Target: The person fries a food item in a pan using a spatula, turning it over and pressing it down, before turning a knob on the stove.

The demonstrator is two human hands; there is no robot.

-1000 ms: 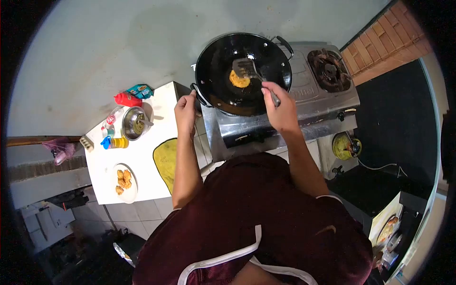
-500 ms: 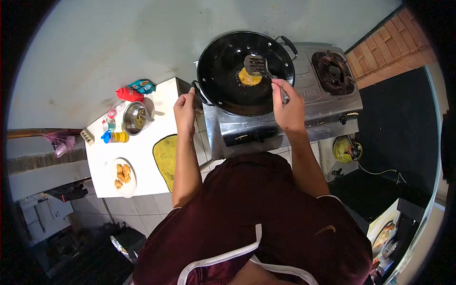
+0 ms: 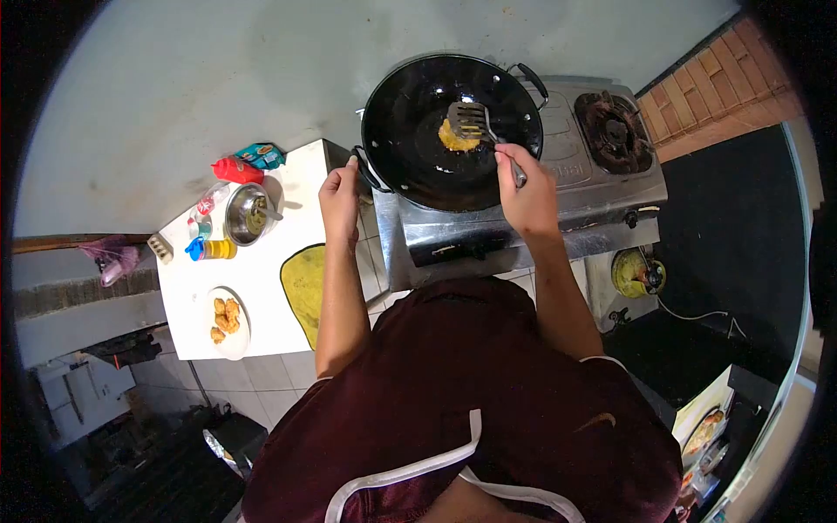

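A black wok [image 3: 410, 166] stands on the left side of the steel stove. My left hand [image 3: 339, 199] grips the wok's left handle [image 3: 370, 171]. In my right hand [image 3: 530, 193] is the handle of a slotted spatula [image 3: 468, 121], whose head lies over the upper part of a yellow-brown piece of food [image 3: 455, 139] in the middle of the wok. The spatula covers part of that food, so how far it reaches underneath cannot be seen.
On the white table [image 3: 187, 296] at left are a plate of fried pieces [image 3: 225, 321], a metal bowl [image 3: 249, 213], bottles, a red packet [image 3: 237, 171] and a yellow-green mat [image 3: 303, 295]. A second burner [image 3: 615, 132] is right of the wok; a green gas cylinder [image 3: 638, 273] stands below.
The spatula head now covers a little more of the food's upper part. My hands have barely moved and keep their holds.
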